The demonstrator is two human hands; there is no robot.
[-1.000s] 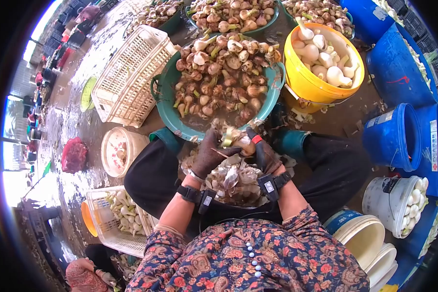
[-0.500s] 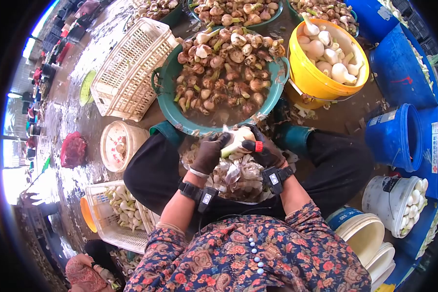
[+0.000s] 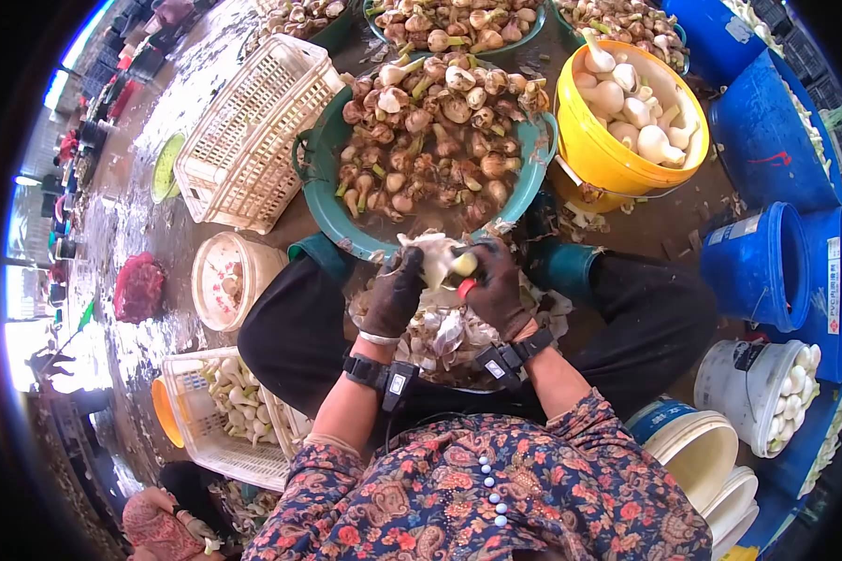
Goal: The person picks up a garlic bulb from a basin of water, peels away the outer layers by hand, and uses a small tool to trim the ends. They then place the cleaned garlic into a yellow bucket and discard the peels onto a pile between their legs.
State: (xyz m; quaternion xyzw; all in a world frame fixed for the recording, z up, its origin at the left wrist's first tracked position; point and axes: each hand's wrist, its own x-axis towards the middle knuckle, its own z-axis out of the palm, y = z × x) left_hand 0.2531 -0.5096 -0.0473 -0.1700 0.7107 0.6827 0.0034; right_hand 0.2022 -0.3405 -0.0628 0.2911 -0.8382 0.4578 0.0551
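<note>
Between my gloved hands is a pale garlic bulb (image 3: 434,266), just inside the near rim of the green tub. Its cut greenish stem end points up toward me, and loose white skin spreads at its upper left. My left hand (image 3: 395,297) is closed on the skin side. The fingers of my right hand (image 3: 496,288) wrap round the stem side; a red band circles its thumb. Gloved fingers hide part of the bulb. Below both hands, a heap of papery garlic peel (image 3: 444,332) lies between my legs. Unpeeled brown bulbs (image 3: 430,140) sit in murky water in the green tub (image 3: 326,210).
A yellow bucket (image 3: 594,140) of peeled bulbs stands right of the tub. At left are a white slatted crate (image 3: 243,140), a small white bucket (image 3: 217,280) and a basket (image 3: 192,411) of bulbs. Blue and white buckets (image 3: 748,266) line my right. Another person (image 3: 159,524) sits at lower left.
The bulb has turned so its stem end, earlier pointing lower left, now faces up by my right hand. White skin has spread at the left. My right hand has shifted slightly left.
</note>
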